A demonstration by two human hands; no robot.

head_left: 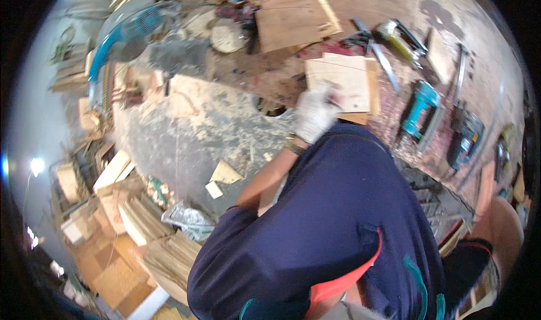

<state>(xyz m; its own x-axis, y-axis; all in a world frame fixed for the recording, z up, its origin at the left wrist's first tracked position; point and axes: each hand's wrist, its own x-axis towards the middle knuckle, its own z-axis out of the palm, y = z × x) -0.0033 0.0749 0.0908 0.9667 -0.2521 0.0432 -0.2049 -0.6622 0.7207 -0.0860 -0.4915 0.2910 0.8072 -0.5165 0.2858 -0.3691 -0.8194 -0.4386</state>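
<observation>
My left hand (pixel 315 112), in a whitish work glove with a watch at the wrist, rests at the left edge of a pale square wood board (pixel 350 83). Its fingers look curled together, with a small dark spot at their tips; blur hides what they hold, if anything. A thin dark line crosses the board's upper part. Under it, a browner board (pixel 372 89) sticks out at the right and bottom. My right hand does not show; my navy-clothed body fills the lower middle.
Right of the boards lie a teal power tool (pixel 420 109), a dark blue one (pixel 466 141) and a yellowish one (pixel 396 43). Brown plywood sheets (pixel 290 18) lie beyond. A blue saw (pixel 135 30) stands at the far left, wood offcuts (pixel 115 261) below it.
</observation>
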